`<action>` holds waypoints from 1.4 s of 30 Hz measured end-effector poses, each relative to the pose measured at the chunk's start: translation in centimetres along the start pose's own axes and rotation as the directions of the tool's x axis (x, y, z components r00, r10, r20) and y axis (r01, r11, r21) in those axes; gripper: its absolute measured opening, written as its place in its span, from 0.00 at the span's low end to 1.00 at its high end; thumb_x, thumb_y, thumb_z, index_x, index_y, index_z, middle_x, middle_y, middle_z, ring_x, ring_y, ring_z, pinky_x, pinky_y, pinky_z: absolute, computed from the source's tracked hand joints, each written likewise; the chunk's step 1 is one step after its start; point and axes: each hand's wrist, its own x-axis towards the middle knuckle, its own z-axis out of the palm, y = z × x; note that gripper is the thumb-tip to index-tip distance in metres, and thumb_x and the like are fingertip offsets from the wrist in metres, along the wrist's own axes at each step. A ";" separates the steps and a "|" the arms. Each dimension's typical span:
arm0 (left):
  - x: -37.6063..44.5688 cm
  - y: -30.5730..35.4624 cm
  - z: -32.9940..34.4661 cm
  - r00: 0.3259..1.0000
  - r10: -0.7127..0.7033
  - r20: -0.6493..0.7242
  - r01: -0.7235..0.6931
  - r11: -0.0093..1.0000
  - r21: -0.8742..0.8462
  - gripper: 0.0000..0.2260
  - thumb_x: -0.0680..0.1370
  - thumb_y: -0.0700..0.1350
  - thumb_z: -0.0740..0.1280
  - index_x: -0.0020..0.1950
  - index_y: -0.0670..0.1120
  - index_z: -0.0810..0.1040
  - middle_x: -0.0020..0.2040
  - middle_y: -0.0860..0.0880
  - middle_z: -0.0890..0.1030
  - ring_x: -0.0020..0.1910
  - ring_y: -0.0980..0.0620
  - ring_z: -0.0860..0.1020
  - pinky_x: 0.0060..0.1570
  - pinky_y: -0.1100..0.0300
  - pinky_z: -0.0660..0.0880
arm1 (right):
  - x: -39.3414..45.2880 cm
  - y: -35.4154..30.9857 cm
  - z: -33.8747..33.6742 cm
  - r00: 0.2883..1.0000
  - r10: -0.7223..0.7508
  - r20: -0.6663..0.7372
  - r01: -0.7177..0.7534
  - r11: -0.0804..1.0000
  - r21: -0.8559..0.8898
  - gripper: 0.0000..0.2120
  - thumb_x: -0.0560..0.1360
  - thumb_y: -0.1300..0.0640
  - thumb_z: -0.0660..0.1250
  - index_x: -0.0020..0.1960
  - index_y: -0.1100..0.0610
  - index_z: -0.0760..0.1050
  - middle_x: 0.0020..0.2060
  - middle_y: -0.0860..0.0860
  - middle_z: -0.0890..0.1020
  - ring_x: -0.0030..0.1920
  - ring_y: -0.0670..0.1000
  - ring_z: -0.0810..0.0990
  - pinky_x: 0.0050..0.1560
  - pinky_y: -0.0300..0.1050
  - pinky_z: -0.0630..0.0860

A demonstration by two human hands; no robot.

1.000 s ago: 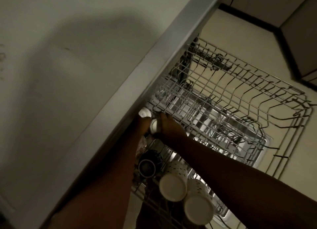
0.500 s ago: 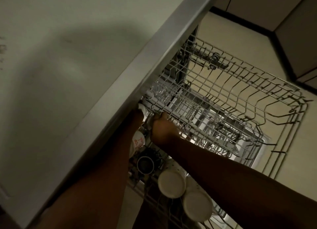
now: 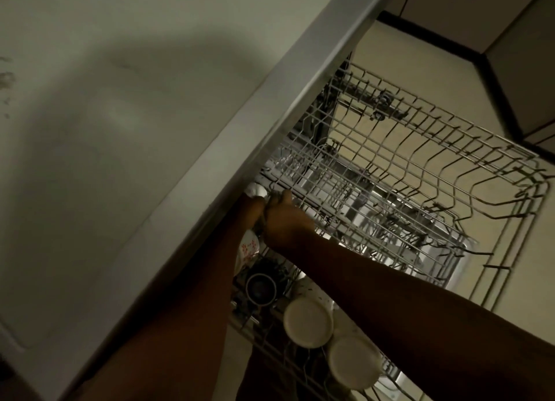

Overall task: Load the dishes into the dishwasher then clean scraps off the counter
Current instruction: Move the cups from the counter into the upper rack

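The view is dim. Under the pale counter edge (image 3: 270, 121) the dishwasher's wire racks (image 3: 420, 166) are pulled out. My left hand (image 3: 252, 211) reaches in beneath the edge and is partly hidden; a small white cup (image 3: 255, 190) shows at its fingertips. Pressed against it is my right hand (image 3: 285, 223), fingers curled at the rack's near-left corner. What those fingers hold is hidden. Below my hands sit a floral cup (image 3: 249, 247), a dark mug (image 3: 260, 289) and two cream mugs (image 3: 307, 322), bottoms up.
The counter top (image 3: 120, 130) fills the left half, with dark specks (image 3: 6, 79) at its far left. Most of the wire racks to the right hold nothing. Beige floor (image 3: 420, 55) and dark-edged cabinets (image 3: 525, 70) lie beyond the racks.
Both hands have pushed a little farther up under the counter edge with the white cup. The view has shifted slightly.
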 end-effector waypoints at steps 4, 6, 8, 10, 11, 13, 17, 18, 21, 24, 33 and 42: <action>-0.9 0.7 -0.3 0.996 -0.072 -0.044 0.065 0.985 -0.158 0.20 0.82 0.40 0.58 0.73 0.38 0.62 0.73 0.42 0.65 0.71 0.45 0.64 0.60 0.64 0.58 | -1.4 2.0 0.8 0.992 -0.084 -0.091 0.094 0.989 0.111 0.28 0.77 0.52 0.63 0.73 0.59 0.58 0.69 0.60 0.60 0.52 0.59 0.79 0.45 0.51 0.80; -1.4 0.8 -0.4 0.997 -0.033 -0.067 0.025 0.994 -0.108 0.19 0.81 0.39 0.59 0.72 0.39 0.65 0.71 0.42 0.67 0.70 0.45 0.65 0.58 0.65 0.58 | -1.6 2.5 1.1 0.985 -0.092 -0.149 0.111 0.986 0.124 0.30 0.77 0.51 0.64 0.74 0.57 0.57 0.70 0.59 0.61 0.52 0.59 0.79 0.44 0.49 0.78; -1.5 0.7 -0.4 0.998 -0.042 -0.047 0.037 0.995 -0.091 0.19 0.81 0.39 0.59 0.72 0.39 0.64 0.71 0.41 0.68 0.69 0.45 0.67 0.57 0.65 0.61 | -1.4 2.7 1.5 0.982 -0.097 -0.165 0.117 0.986 0.116 0.33 0.76 0.49 0.65 0.75 0.56 0.56 0.70 0.59 0.61 0.51 0.59 0.80 0.42 0.49 0.77; -1.5 0.8 -0.4 0.998 -0.051 -0.028 0.047 0.993 -0.109 0.22 0.81 0.39 0.59 0.74 0.40 0.61 0.72 0.41 0.66 0.70 0.44 0.65 0.59 0.64 0.62 | -1.4 2.7 1.5 0.982 -0.091 -0.165 0.116 0.983 0.145 0.34 0.75 0.48 0.66 0.75 0.54 0.55 0.70 0.58 0.61 0.52 0.58 0.79 0.44 0.49 0.79; -1.5 0.7 -0.4 0.998 -0.050 -0.026 0.047 0.992 -0.117 0.22 0.81 0.39 0.60 0.75 0.40 0.60 0.73 0.41 0.65 0.71 0.44 0.65 0.61 0.62 0.62 | -1.4 2.9 1.5 0.984 -0.088 -0.158 0.115 0.978 0.173 0.35 0.74 0.47 0.67 0.75 0.54 0.55 0.70 0.58 0.61 0.54 0.59 0.79 0.46 0.51 0.80; -1.3 0.7 -0.2 0.998 -0.053 -0.039 0.047 0.989 -0.140 0.23 0.80 0.39 0.60 0.75 0.40 0.60 0.73 0.41 0.65 0.71 0.44 0.65 0.63 0.60 0.63 | -1.3 3.1 1.2 0.989 -0.082 -0.125 0.107 0.972 0.210 0.36 0.73 0.46 0.68 0.75 0.53 0.54 0.70 0.57 0.62 0.57 0.60 0.78 0.50 0.55 0.79; -0.8 0.3 0.1 0.997 -0.066 -0.041 0.060 0.989 -0.134 0.22 0.80 0.40 0.62 0.73 0.40 0.63 0.71 0.40 0.68 0.68 0.43 0.68 0.59 0.60 0.66 | -1.7 3.5 0.0 0.990 -0.109 -0.088 0.126 0.969 0.214 0.39 0.73 0.43 0.68 0.76 0.51 0.52 0.71 0.56 0.61 0.62 0.60 0.75 0.54 0.54 0.77; -0.6 0.3 0.1 0.996 -0.081 -0.043 0.073 0.987 -0.146 0.23 0.80 0.41 0.62 0.74 0.41 0.62 0.71 0.41 0.68 0.68 0.44 0.69 0.56 0.61 0.66 | -1.8 3.7 -0.4 0.989 -0.112 -0.093 0.129 0.971 0.199 0.39 0.73 0.41 0.67 0.76 0.51 0.52 0.71 0.56 0.61 0.62 0.60 0.75 0.54 0.53 0.77; -0.6 0.3 0.5 0.993 -0.063 -0.103 0.051 0.992 -0.117 0.21 0.80 0.43 0.62 0.72 0.41 0.65 0.66 0.45 0.72 0.65 0.45 0.71 0.47 0.67 0.64 | -2.2 4.5 -1.4 0.988 -0.104 -0.118 0.125 0.974 0.187 0.39 0.72 0.38 0.66 0.75 0.51 0.54 0.69 0.55 0.63 0.61 0.58 0.75 0.52 0.51 0.77; -2.2 0.7 1.2 0.984 0.068 -0.164 -0.063 0.997 0.035 0.24 0.80 0.47 0.63 0.74 0.41 0.63 0.71 0.43 0.67 0.69 0.43 0.68 0.62 0.59 0.66 | -3.1 5.0 -2.1 0.970 -0.117 -0.213 0.132 0.989 0.060 0.38 0.72 0.33 0.61 0.74 0.52 0.57 0.66 0.56 0.67 0.61 0.59 0.74 0.53 0.52 0.76; -13.0 5.6 -1.8 0.575 0.817 -0.055 -0.666 0.505 0.549 0.25 0.77 0.46 0.51 0.74 0.44 0.66 0.74 0.47 0.65 0.75 0.48 0.60 0.73 0.51 0.58 | -9.8 2.4 -9.9 0.825 -0.204 -0.527 0.115 0.974 -0.196 0.37 0.78 0.42 0.59 0.78 0.59 0.50 0.77 0.59 0.52 0.76 0.61 0.50 0.75 0.57 0.48; -21.9 6.9 -9.1 0.521 0.842 -0.140 -0.514 0.441 0.736 0.27 0.73 0.52 0.55 0.71 0.44 0.70 0.70 0.46 0.72 0.67 0.49 0.73 0.64 0.53 0.70 | -17.4 -3.1 -16.7 0.739 -0.317 -0.594 0.102 0.925 -0.366 0.36 0.71 0.42 0.54 0.71 0.64 0.67 0.70 0.63 0.69 0.70 0.65 0.66 0.70 0.61 0.61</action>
